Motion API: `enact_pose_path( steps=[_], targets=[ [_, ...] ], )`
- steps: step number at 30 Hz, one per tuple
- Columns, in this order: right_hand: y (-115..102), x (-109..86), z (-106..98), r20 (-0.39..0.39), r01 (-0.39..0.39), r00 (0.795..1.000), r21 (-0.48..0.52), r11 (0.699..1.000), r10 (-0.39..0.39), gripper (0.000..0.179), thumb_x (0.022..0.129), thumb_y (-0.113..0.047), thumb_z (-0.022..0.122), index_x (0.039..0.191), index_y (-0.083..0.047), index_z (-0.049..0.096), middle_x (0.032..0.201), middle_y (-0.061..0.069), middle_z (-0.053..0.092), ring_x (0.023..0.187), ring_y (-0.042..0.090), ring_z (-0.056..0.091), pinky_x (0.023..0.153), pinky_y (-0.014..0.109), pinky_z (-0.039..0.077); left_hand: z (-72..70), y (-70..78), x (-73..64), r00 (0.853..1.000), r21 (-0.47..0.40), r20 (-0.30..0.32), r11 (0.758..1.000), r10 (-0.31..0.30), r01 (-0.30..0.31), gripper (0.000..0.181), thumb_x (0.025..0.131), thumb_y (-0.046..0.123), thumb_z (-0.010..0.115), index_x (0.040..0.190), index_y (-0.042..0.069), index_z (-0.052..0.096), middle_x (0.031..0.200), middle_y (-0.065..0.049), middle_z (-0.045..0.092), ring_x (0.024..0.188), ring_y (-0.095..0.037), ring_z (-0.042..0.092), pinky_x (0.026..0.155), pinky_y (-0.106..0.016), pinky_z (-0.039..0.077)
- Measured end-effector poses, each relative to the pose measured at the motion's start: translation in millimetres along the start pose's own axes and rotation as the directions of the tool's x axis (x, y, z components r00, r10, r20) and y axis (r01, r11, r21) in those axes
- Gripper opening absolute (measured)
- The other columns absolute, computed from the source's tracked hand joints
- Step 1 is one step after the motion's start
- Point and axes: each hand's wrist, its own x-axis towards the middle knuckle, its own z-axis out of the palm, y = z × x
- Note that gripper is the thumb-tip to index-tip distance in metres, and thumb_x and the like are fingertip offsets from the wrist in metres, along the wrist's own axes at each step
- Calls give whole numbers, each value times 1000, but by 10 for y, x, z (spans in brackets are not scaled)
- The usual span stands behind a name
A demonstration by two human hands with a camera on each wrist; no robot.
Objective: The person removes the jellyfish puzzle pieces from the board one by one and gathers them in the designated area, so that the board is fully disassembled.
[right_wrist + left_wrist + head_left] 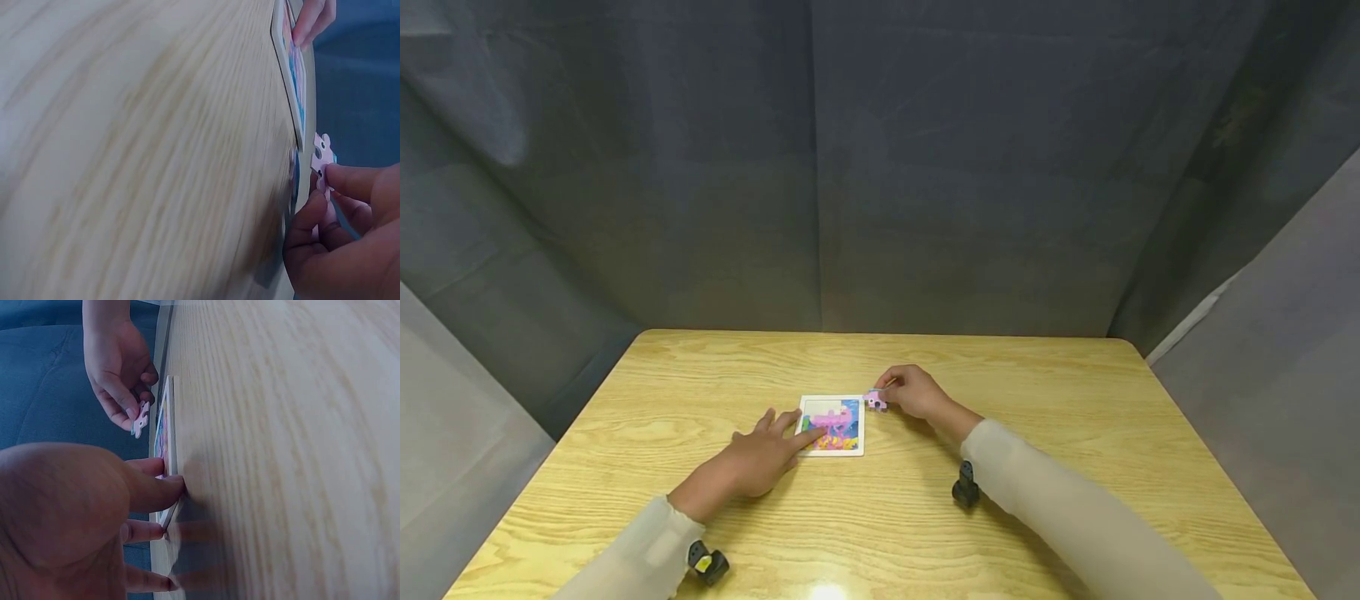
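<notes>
A small square jigsaw puzzle in a white frame [832,453] lies on the table. Pink, blue and yellow picture pieces fill most of it, and a pale bare patch [817,407] shows at its upper left. My left hand [762,457] is spread over the frame's left side, one fingertip on the picture. Just off the frame's upper right corner, my right hand [917,392] pinches a pink puzzle piece [320,159] between thumb and fingers, tilted above the table. Below it, something thin, blue and pink [294,177], lies on the wood, partly hidden; its kind is unclear.
The light wooden table [895,533] ends at a far edge before a dark grey curtain [962,167]. Paler cloth hangs at both sides. A small black device [966,487] sits at the right cuff, another [708,563] at the left cuff.
</notes>
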Motion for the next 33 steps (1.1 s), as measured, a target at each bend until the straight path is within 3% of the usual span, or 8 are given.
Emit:
enact_pose_path(
  steps=[19,26,33],
  targets=[
    [252,-91,-325,-42,-33,999,-80,996,30,6,96,-7,72,100,-5,74,92,7,67,86,20,55,71,29,45,21,-1,5,1000,-5,-8,1000,-5,5,55,109,23,52,161,33,37,168,-19,24,147,-61,24,86,-88,38],
    [291,-108,-360,-59,-15,998,-98,995,9,6,95,-6,73,100,-3,74,92,9,66,83,19,54,69,29,44,13,-5,-2,1000,-13,-9,1000,-4,3,54,110,23,52,161,32,37,168,-20,23,147,-61,24,86,-88,37],
    [320,-114,-341,-76,2,997,-163,987,-14,3,95,-8,74,98,-7,76,90,3,68,85,18,58,80,34,48,8,5,-7,1000,-30,-8,1000,-6,5,53,110,24,50,161,32,37,168,-19,23,147,-61,22,88,-89,35]
  ],
)
